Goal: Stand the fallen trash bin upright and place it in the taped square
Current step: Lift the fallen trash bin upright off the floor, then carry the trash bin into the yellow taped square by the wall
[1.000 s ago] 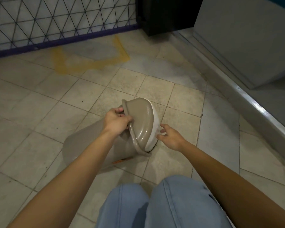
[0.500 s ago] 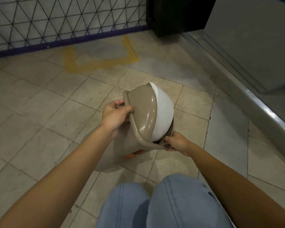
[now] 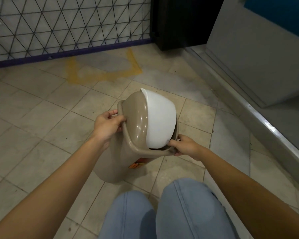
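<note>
A beige trash bin (image 3: pixel 114 163) with a white swing flap (image 3: pixel 160 121) is tilted steeply in front of my knees, its top toward the far wall and its base near me on the tiles. My left hand (image 3: pixel 107 125) grips the left side of the lid rim. My right hand (image 3: pixel 185 146) grips the near right corner of the same rim. An orange label shows on the bin's side. The taped square (image 3: pixel 104 73), worn yellow lines on the floor, lies ahead against the wall, well apart from the bin.
A wire mesh panel (image 3: pixel 67 26) with a purple base strip backs the taped square. A black cabinet (image 3: pixel 181 23) stands at the far right of it. A raised metal-edged step (image 3: pixel 259 118) runs along the right. My knees in blue jeans (image 3: pixel 162 213) fill the bottom.
The bin lay on its side a second ago; both hands have lifted its top end up and forward, and my right hand moved from beside the flap onto the rim.
</note>
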Demonstrator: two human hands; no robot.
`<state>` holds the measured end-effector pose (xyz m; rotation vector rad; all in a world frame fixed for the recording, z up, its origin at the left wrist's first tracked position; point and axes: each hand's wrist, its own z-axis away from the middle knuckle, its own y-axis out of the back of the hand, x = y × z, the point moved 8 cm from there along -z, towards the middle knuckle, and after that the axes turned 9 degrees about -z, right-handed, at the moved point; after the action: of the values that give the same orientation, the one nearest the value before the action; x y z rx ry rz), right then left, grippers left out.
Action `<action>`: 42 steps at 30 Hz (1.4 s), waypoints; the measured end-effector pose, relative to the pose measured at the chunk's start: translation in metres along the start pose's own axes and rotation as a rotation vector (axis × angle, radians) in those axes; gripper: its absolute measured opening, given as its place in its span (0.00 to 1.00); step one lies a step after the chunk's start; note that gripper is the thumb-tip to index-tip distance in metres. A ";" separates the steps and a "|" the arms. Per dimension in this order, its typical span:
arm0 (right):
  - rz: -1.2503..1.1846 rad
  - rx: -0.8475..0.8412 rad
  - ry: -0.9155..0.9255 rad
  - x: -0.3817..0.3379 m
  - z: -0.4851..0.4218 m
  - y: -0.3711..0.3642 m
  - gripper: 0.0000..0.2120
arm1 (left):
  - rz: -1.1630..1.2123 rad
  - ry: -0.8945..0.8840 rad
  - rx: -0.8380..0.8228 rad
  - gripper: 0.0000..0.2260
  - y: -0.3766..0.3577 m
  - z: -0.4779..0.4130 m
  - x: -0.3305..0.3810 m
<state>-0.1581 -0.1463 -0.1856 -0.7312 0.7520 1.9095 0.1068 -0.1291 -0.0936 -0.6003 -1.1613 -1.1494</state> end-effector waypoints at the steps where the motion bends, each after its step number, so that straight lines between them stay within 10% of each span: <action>1: -0.001 -0.004 0.001 -0.005 0.003 0.003 0.21 | 0.002 -0.005 0.009 0.14 0.003 -0.001 0.000; 42: 0.268 0.078 0.329 -0.060 0.036 0.000 0.61 | -0.175 -0.087 0.111 0.23 0.035 -0.005 -0.045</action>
<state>-0.1410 -0.1513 -0.1183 -0.9475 1.1729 2.0063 0.1425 -0.1035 -0.1309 -0.4745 -1.3644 -1.2072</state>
